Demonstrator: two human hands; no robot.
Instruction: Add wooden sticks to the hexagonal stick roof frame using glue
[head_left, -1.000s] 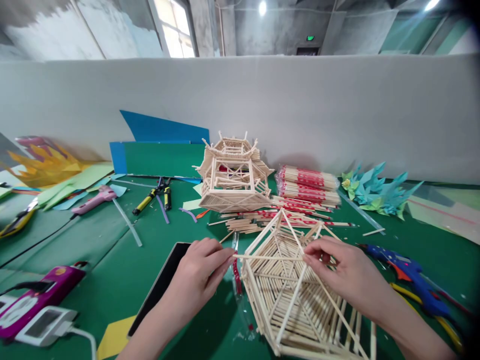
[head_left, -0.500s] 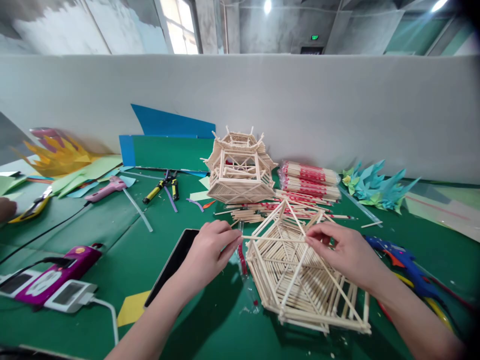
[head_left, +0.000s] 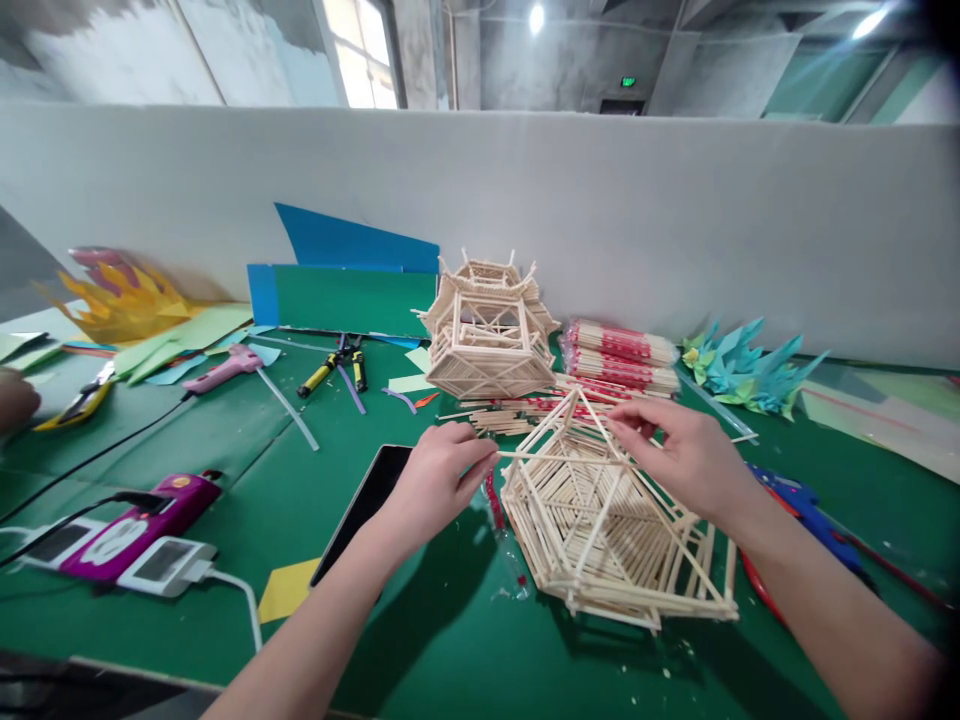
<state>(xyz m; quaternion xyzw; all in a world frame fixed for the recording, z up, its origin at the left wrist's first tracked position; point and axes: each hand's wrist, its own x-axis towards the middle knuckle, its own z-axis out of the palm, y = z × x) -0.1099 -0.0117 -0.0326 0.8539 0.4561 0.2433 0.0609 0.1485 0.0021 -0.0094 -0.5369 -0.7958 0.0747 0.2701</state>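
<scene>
My left hand (head_left: 448, 478) pinches the left end of a thin wooden stick (head_left: 551, 457). The stick lies level across the upper part of an open, many-sided stick frame (head_left: 600, 540), which has sloping struts and a floor of close-set sticks. My right hand (head_left: 679, 450) is closed just above the stick's right end, its fingertips beside a sloping strut of the frame. Whatever lies between those fingertips is hidden. Behind the frame stands a stick-built pavilion model (head_left: 491, 340) with an upturned roof.
Loose sticks (head_left: 502, 415) and packed stick bundles (head_left: 622, 350) lie behind the frame. A blue glue gun (head_left: 795, 500) is at right; a pink glue gun (head_left: 225, 370), pliers (head_left: 334, 368), dark tablet (head_left: 367, 500) and purple power strip (head_left: 142, 530) are at left. Another person's hand (head_left: 16, 400) shows at far left.
My right hand has lifted from the stick's right end to a little above it, near the strut. My left hand still pinches the stick. The view has shifted slightly.
</scene>
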